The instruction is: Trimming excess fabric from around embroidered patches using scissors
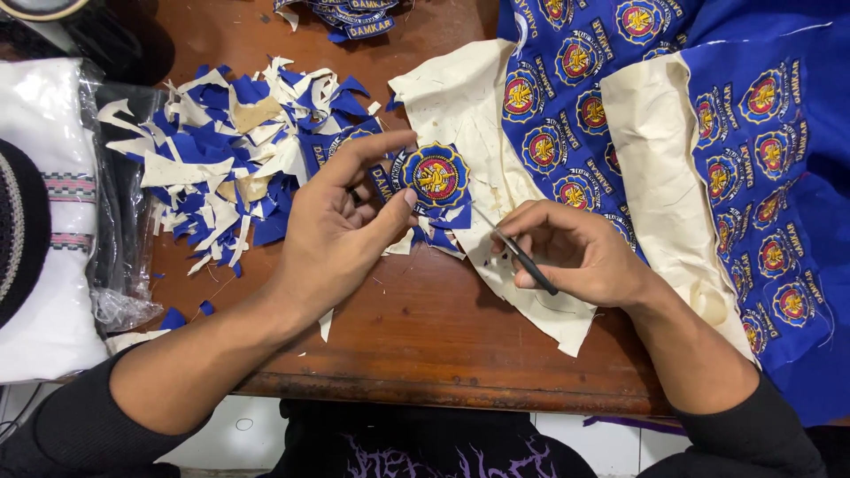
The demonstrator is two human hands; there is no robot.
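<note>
My left hand (341, 226) pinches a round embroidered patch (436, 177), blue-edged with a red and yellow centre, between thumb and forefinger above the brown wooden table (416, 336). Blue and cream offcuts still hang from the patch's lower edge. My right hand (575, 252) grips small dark-handled scissors (522, 255), their thin blades pointing up-left towards the patch. Under that hand lies the blue fabric sheet (797, 221) with its cream backing folded over; it carries several of the same round emblems.
A heap of blue and cream trimmings (230, 159) lies left of my left hand. Finished blue patches (359, 18) sit at the table's far edge. White cloth in clear plastic (53, 292) and a dark knitted cap (18, 230) lie at the left.
</note>
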